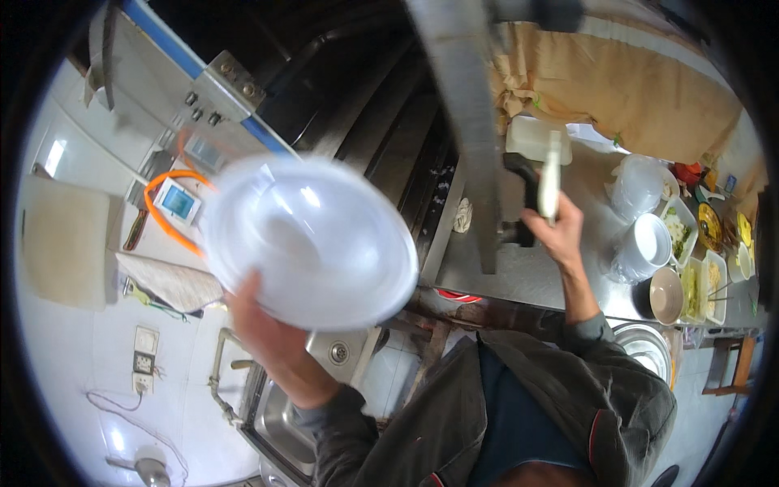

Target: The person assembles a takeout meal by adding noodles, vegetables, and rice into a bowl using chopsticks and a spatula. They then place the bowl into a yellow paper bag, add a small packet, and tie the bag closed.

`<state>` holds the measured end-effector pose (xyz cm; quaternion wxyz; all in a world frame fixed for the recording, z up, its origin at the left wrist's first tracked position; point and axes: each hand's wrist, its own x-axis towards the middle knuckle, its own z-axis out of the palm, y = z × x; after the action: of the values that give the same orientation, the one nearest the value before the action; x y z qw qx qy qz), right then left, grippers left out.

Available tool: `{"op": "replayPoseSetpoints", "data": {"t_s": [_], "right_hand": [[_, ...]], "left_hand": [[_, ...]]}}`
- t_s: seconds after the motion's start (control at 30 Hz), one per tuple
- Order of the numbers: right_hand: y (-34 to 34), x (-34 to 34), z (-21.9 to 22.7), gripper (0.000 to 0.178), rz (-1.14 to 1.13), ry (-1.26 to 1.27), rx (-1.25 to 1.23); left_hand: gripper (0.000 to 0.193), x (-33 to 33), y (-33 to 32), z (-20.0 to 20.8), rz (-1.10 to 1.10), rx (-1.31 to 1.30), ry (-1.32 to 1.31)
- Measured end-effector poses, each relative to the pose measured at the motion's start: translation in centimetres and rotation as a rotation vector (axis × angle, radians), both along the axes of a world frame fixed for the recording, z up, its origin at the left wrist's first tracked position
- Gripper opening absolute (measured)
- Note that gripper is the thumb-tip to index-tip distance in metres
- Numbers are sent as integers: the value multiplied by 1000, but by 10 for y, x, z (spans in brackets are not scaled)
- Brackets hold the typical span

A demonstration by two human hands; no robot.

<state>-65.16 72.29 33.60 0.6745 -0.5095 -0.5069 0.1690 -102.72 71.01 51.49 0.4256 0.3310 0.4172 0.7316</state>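
My left hand (272,337) grips the near rim of a large round white basin (312,235), which is tilted and smeared by motion. Off to the right, my right hand (560,231) is closed around the lower end of a long, narrow white thing (551,174) that points away from me. Its exact kind cannot be made out. Just left of that hand is a curved black piece (523,191) beside the steel upright. Whether the two touch is not clear. Beyond the fingers, a white plastic tub (537,139) rests on the steel counter (527,280).
Wrapped bowl stacks (647,243), a brown-and-black bowl (665,294) and food containers (694,292) line the right counter. A steel upright (466,122) divides the space. Sink (284,426), cutting board (65,239) and a small screen with an orange cable (178,200) are on the left.
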Motion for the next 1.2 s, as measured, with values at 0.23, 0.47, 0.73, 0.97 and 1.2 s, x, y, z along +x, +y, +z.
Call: {"op": "replayPoseSetpoints", "data": {"t_s": [0.23,0.47,0.73,0.97,1.2], "right_hand": [[-40,8,6,42,-411,-180,-24],[-45,22,15,39,-734,-289,-107],[61,-46,-17,52,-70,-311,-868],[346,-29,-36,23,9,-960,-511],[468,-26,-65,18,109,-1206,-291]], "left_hand": [[51,9,6,-176,-715,-436,122],[54,30,11,-238,-1127,-512,182],[58,28,40,-298,-849,-645,81],[59,62,82,-305,-660,-650,57],[56,74,72,-289,-528,-763,-102]]}}
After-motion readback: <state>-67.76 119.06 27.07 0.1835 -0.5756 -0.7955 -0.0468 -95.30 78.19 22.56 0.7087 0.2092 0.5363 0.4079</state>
